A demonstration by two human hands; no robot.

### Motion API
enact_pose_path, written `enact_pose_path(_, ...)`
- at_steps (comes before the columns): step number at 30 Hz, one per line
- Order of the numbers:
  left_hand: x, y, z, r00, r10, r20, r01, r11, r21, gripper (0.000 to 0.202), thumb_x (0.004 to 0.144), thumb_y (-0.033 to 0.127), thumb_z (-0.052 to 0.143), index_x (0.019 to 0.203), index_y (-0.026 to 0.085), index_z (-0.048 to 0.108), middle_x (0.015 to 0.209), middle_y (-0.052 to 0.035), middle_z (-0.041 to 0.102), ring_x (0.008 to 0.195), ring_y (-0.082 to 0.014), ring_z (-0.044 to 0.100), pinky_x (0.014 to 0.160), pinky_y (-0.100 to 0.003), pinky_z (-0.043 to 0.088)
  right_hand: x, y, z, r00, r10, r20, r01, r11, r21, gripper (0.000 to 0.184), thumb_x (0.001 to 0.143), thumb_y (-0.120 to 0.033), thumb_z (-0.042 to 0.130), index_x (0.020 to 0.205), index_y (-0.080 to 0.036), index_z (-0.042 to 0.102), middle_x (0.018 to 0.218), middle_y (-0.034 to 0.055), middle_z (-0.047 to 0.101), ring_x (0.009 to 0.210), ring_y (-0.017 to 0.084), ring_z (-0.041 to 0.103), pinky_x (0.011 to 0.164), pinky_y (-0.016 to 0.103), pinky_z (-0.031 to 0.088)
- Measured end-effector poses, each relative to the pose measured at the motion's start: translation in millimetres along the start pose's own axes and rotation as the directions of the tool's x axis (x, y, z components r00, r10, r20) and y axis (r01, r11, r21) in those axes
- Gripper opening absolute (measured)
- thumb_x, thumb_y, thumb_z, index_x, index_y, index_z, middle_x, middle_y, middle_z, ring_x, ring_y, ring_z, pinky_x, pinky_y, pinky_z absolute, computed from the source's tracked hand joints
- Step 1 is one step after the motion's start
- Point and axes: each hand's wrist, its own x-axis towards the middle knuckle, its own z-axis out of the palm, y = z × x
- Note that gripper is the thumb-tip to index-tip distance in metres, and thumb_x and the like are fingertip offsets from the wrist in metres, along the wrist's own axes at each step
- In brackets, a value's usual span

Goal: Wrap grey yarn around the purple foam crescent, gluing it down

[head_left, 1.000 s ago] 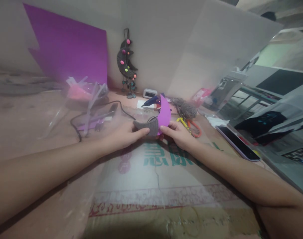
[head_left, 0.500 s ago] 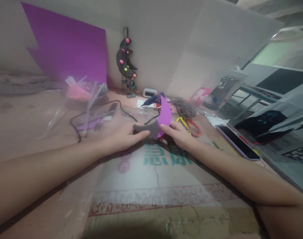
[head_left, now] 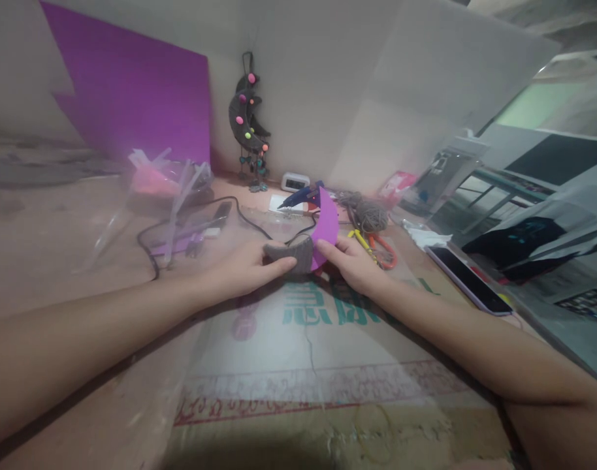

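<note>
Both my hands hold a purple crescent cut-out point(head_left: 326, 223) whose lower end is wrapped in grey twine point(head_left: 302, 252). My left hand point(head_left: 249, 266) pinches the wrapped grey tip, thumb on top. My right hand point(head_left: 353, 263) grips the purple part from the right, fingers closed under it. The piece stands upright over a flattened cardboard sheet point(head_left: 308, 339) with green lettering. A strand of twine runs from the piece back toward a loose twine ball point(head_left: 368, 212).
A blue glue gun point(head_left: 301, 194) and a small white clock point(head_left: 295, 181) lie behind the piece. Orange-handled pliers point(head_left: 383, 251) and a phone point(head_left: 467, 281) sit to the right. A black cable point(head_left: 154, 245), a plastic bag point(head_left: 166, 183), purple sheet point(head_left: 132, 98) and a finished moon ornament point(head_left: 248, 121) stand at left and back.
The purple crescent has tilted slightly, its upper tip leaning more to the right. Both hands stay in place on it.
</note>
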Motion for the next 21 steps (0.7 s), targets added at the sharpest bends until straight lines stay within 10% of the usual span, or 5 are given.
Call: enact_pose_path(21, -0.6, -1.6, 0.2, 0.996, 0.067, 0.056, -0.070, 0.996, 0.057, 0.035, 0.091, 0.041, 0.046, 0.104, 0.018, 0.069, 0.083, -0.0007, 0.070, 0.074, -0.0162, 0.061, 0.067, -0.025, 0.044, 0.1, 0.0, -1.4, 0.996, 0.080, -0.051, -0.079, 0.997, 0.011, 0.040, 0.076, -0.054, 0.067, 0.076, -0.014, 0.062, 0.060, 0.0010, 0.063, 0.046, 0.009, 0.051, 0.043, 0.021, 0.040)
